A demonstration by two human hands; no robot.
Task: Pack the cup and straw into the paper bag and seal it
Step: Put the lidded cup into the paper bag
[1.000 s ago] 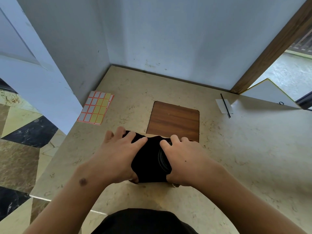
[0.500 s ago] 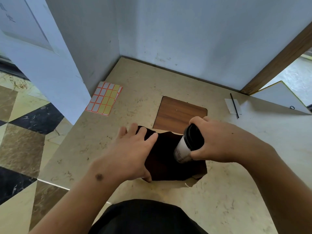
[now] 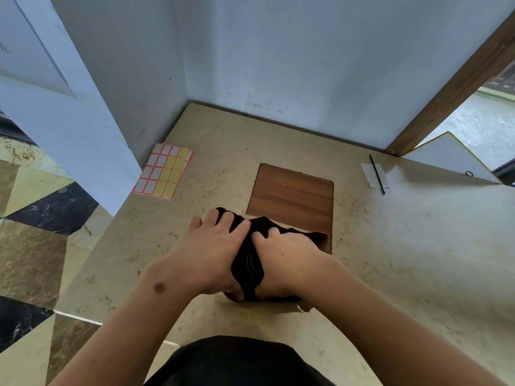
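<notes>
The brown paper bag [image 3: 317, 240] stands near the counter's front edge, its mouth open and dark inside. Down in it sits the cup [image 3: 252, 265]; only its black lid shows between my hands. My left hand [image 3: 211, 252] grips the bag's left rim, with the fingers over the edge. On the right rim, my right hand [image 3: 287, 263] holds the bag, its fingers curled into the mouth. The black straw [image 3: 376, 174] lies on a white slip of paper at the far right, well away from both hands.
A sheet of orange-edged stickers [image 3: 164, 169] lies at the back left by the wall. A wood-grain panel [image 3: 291, 195] is set into the marble counter [image 3: 404, 260] just behind the bag. White walls close the back and left; a white board [image 3: 451, 158] leans at the far right.
Half a second ago my right hand held the cup at the bag's mouth. The cup is now down inside, and that hand has shifted onto the bag's right rim.
</notes>
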